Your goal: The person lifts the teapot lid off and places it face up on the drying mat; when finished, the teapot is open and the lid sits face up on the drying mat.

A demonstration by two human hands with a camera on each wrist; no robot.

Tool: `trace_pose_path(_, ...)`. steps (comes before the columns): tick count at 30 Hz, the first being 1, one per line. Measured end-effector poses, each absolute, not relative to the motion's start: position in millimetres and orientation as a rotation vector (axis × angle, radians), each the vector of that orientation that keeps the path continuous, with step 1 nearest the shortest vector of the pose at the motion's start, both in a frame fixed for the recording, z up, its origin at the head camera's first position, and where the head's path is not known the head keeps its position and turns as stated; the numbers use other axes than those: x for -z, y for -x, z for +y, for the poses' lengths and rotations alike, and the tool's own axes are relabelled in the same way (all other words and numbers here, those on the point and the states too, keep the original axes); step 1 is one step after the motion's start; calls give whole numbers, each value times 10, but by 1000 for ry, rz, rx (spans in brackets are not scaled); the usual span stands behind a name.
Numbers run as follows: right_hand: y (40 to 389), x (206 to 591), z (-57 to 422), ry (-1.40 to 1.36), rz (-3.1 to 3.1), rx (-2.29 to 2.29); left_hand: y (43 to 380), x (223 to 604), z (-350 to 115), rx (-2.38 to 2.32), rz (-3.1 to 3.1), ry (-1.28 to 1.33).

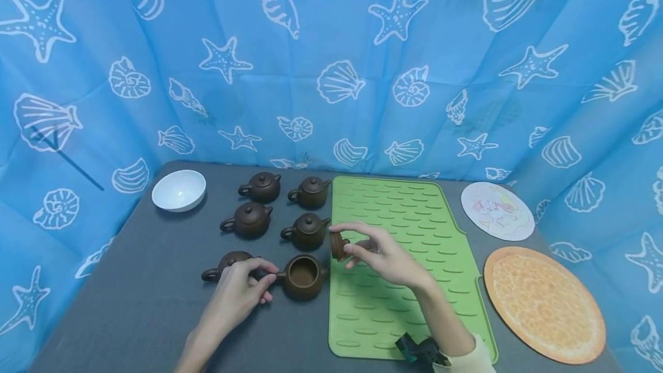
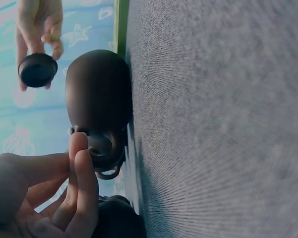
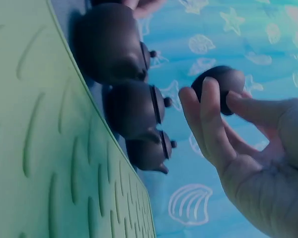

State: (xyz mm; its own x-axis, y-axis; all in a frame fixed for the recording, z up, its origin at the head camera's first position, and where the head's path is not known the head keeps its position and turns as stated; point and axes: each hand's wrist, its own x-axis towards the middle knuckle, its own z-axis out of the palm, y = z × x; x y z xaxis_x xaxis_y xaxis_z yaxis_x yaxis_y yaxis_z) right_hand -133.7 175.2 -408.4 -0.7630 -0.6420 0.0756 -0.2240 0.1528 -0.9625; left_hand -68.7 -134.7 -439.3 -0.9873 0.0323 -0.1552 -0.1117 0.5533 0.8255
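A brown teapot (image 1: 302, 278) without its lid stands on the grey table at the left edge of the green mat, its round opening facing up. My left hand (image 1: 242, 285) pinches that teapot's handle between thumb and fingers, also seen in the left wrist view. In my right hand (image 1: 382, 253) is the dark brown lid (image 1: 338, 246), held on edge by the fingertips above the mat's left side. The left wrist view shows the lid's hollow underside. Another teapot (image 1: 231, 259) sits partly hidden behind my left hand.
Several lidded teapots (image 1: 249, 221) stand in two columns behind the hands. A white bowl (image 1: 179, 191) sits at the back left. The ridged green mat (image 1: 409, 217) lies right of centre. A pale printed round mat (image 1: 497, 212) and an orange round mat (image 1: 544, 305) lie at the right.
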Motion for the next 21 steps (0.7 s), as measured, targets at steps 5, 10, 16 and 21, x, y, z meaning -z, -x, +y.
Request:
trace_pose_path(5, 1360, 4058, 1869, 750, 2024, 1645, 686, 4389, -1346, -1417, 2632, 68)
trace_pose_path(10, 1363, 4050, 1888, 722, 2100, 1609, 689, 4390, -1350, -1419, 2627, 77)
trace_pose_path(16, 1400, 4128, 1930, 688, 2209, 1509, 691, 4390, -1349, -1406, 2628, 89)
trace_pose_path(21, 1461, 4256, 1972, 657, 2225, 1431, 690, 4397, -1350, -1406, 2626, 90)
